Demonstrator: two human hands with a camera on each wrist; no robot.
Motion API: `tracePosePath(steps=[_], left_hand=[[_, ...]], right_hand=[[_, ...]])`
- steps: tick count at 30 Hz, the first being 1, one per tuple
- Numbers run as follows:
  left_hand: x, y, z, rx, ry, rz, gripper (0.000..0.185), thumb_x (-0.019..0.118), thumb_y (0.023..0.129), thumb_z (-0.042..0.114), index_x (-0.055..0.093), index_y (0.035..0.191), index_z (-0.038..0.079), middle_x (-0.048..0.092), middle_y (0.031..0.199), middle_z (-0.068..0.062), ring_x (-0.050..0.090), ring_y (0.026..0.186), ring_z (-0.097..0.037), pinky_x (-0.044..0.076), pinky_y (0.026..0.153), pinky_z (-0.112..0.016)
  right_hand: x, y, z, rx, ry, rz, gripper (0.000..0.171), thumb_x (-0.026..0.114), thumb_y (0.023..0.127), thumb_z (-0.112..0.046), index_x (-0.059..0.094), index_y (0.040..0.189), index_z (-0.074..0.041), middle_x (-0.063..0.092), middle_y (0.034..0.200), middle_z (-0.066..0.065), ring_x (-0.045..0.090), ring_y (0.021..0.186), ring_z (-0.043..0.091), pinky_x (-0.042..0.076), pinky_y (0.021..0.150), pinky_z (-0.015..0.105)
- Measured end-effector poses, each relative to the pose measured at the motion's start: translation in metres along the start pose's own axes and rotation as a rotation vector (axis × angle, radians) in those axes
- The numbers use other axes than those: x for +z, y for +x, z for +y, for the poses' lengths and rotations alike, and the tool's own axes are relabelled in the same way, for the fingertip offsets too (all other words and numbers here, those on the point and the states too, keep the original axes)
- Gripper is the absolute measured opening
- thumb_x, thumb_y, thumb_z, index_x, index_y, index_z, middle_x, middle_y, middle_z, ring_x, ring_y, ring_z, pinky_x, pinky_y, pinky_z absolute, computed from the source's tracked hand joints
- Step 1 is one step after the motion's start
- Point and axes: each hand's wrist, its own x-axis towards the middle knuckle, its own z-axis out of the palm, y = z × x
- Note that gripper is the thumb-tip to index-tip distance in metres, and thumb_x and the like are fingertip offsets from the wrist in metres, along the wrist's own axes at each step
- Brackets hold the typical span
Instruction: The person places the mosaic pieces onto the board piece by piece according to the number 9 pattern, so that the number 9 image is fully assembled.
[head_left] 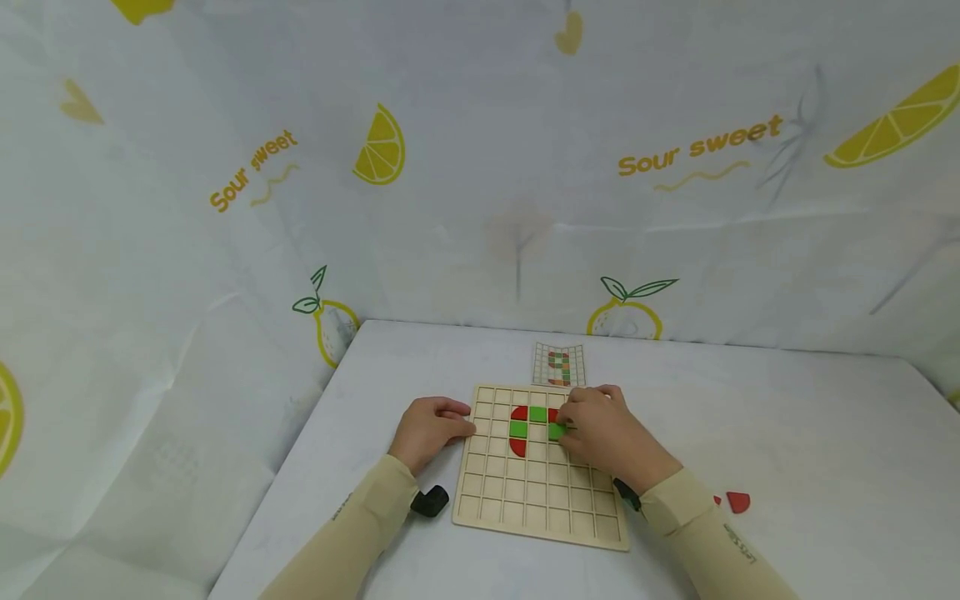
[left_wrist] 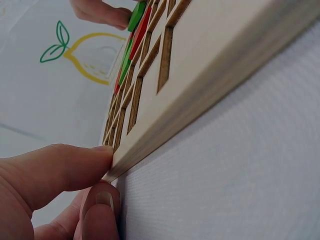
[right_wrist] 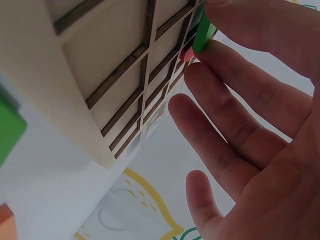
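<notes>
A wooden grid board (head_left: 493,508) lies on the white table. My left hand (head_left: 427,429) pinches its left edge; in the left wrist view the thumb (left_wrist: 85,162) presses the rim, with curled fingers below it. My right hand (head_left: 611,437) reaches over the board's right half. Between its thumb and index finger it pinches a green tile (right_wrist: 202,34), tilted at the grid, while the other fingers stay spread. Red rounded tiles (head_left: 517,447) and green square tiles (head_left: 537,414) sit in cells near the board's upper middle. The right hand covers part of the grid.
A pattern card (head_left: 538,367) with a small coloured grid lies just beyond the board. Loose red tiles (head_left: 738,502) are on the table to the right. In the right wrist view, a green block (right_wrist: 9,127) and an orange one (right_wrist: 7,224) lie beside the board.
</notes>
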Motion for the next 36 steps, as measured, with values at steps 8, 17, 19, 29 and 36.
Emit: tracePosePath(steps=[8,17,19,29,36], left_hand=[[-0.0001,0.0019,-0.0014,-0.010,-0.009,-0.003,0.027,0.091,0.085,0.017,0.081,0.110,0.012,0.078,0.094,-0.002,0.069,0.086,-0.014,0.055,0.073,-0.026],[0.0006,0.0037,-0.0024,-0.013,-0.008,0.001,0.026,0.091,0.085,0.017,0.082,0.109,0.014,0.077,0.092,-0.001,0.068,0.085,-0.015,0.054,0.074,-0.027],[0.0006,0.0035,-0.0021,-0.015,-0.007,0.002,0.026,0.091,0.085,0.018,0.082,0.109,0.014,0.077,0.092,-0.001,0.068,0.085,-0.015,0.054,0.075,-0.027],[-0.0011,-0.0003,-0.0003,0.000,0.003,-0.002,0.027,0.091,0.085,0.018,0.082,0.110,0.013,0.077,0.093,-0.002,0.068,0.085,-0.015,0.054,0.075,-0.027],[-0.0013,-0.0016,0.0008,-0.001,0.006,-0.003,0.027,0.091,0.085,0.019,0.082,0.110,0.014,0.077,0.094,-0.002,0.068,0.086,-0.016,0.054,0.075,-0.027]], right_hand=[[0.0007,0.0002,0.0001,-0.004,0.006,0.001,0.012,0.084,0.090,-0.016,0.085,0.101,-0.014,0.070,0.096,-0.005,0.065,0.098,0.016,0.041,0.111,0.063],[0.0013,0.0009,-0.0002,-0.001,0.007,-0.004,0.013,0.083,0.089,-0.015,0.085,0.102,-0.014,0.070,0.097,-0.005,0.065,0.098,0.015,0.041,0.112,0.063],[0.0011,0.0009,-0.0004,-0.001,0.004,-0.005,0.013,0.083,0.089,-0.014,0.085,0.102,-0.014,0.070,0.097,-0.005,0.064,0.098,0.015,0.041,0.112,0.063],[-0.0007,0.0008,-0.0002,-0.019,-0.010,-0.005,0.012,0.085,0.089,-0.016,0.084,0.101,-0.016,0.070,0.096,-0.005,0.064,0.095,0.014,0.042,0.110,0.063],[-0.0007,0.0010,-0.0003,-0.012,-0.003,-0.005,0.012,0.086,0.089,-0.018,0.085,0.101,-0.016,0.070,0.095,-0.006,0.064,0.096,0.014,0.042,0.109,0.063]])
